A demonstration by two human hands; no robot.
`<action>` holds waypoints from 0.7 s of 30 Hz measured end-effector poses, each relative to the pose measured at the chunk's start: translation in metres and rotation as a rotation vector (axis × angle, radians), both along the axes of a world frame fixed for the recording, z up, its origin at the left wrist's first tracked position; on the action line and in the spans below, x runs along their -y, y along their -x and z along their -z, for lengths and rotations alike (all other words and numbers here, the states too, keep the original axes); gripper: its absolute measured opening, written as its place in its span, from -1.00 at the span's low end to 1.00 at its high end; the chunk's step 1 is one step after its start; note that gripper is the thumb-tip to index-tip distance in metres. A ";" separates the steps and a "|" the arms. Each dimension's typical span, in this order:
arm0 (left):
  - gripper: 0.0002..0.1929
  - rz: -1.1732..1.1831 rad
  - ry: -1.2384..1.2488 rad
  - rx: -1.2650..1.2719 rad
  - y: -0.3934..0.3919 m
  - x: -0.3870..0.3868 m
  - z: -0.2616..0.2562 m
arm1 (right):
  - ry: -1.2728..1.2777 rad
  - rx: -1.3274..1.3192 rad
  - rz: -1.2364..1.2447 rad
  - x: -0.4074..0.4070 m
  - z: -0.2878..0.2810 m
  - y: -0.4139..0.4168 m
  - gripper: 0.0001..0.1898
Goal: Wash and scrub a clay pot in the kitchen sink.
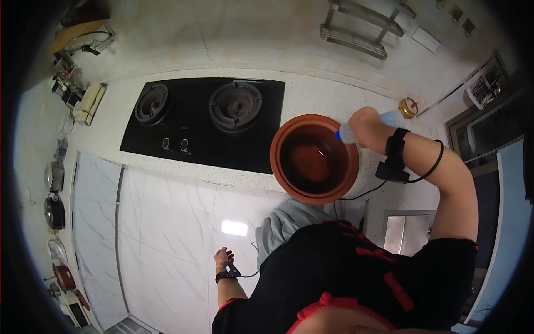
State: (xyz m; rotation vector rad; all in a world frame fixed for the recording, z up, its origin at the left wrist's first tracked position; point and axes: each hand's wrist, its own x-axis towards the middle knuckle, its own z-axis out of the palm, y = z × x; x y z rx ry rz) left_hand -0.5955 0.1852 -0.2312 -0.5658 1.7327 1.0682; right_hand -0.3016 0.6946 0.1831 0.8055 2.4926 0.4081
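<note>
My right hand (363, 125) is closed around a clear plastic bottle (391, 119) with a blue cap or neck. The bottle is tilted, its blue end at the right rim of a large brown clay pot (356, 160). Inside the pot the bottom looks wet and shiny; whether liquid is coming from the bottle cannot be made out. The pot stands on the speckled counter, against the right edge of the black gas hob (196, 125). Low at my left side hangs my left hand (224, 255), fingers loosely curled, with nothing seen in it.
Two burners (235, 107) sit on the hob. A small gold tin (408, 107) stands behind the bottle. At the right is a steel sink (406, 229). Pots and pans (54, 211) line the far-left counter. A metal rack (358, 39) hangs on the wall. A black cable runs from my right wrist.
</note>
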 end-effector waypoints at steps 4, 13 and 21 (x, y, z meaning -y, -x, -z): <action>-0.72 0.096 0.036 -0.043 0.021 0.002 0.006 | 0.109 0.416 0.126 0.006 -0.009 0.006 -0.72; -0.66 0.287 0.016 -0.077 0.024 -0.017 -0.032 | 0.672 -0.243 0.503 -0.010 0.024 -0.092 -0.50; -0.74 0.184 0.170 0.016 0.028 0.051 -0.010 | 0.405 -1.833 1.092 -0.025 0.205 -0.249 -0.39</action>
